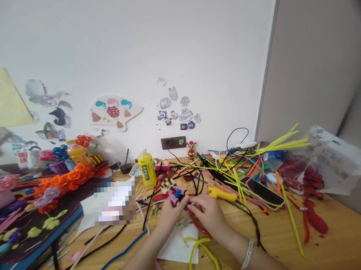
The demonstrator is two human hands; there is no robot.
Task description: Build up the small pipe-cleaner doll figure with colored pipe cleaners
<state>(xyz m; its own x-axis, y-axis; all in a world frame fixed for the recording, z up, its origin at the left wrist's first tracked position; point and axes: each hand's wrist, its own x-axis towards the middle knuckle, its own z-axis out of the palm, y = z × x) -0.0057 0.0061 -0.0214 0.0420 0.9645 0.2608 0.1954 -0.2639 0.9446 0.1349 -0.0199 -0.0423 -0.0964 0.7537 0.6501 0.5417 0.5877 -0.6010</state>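
A small pipe-cleaner doll [178, 192] in pink, blue and black, with a light-coloured head, is tilted above the table. My left hand [171, 211] grips its lower body, thumb laid against it. Close beside, my right hand [208, 211] has its thumb and fingers pinched at the doll's lower right edge; what lies between those fingertips is hidden. A yellow glue gun [224, 194] lies just beyond my right hand. Under my hands are a white paper sheet [171, 250] and a bent yellow pipe cleaner [191, 260].
A yellow drink bottle [147, 173] stands behind my left hand. A red figurine [192, 150] is by the wall. To the right lie tangled pipe cleaners [231, 172], a phone [264, 193] and a plastic bag [336, 163]. Orange fuzzy flowers [64, 179] fill the left.
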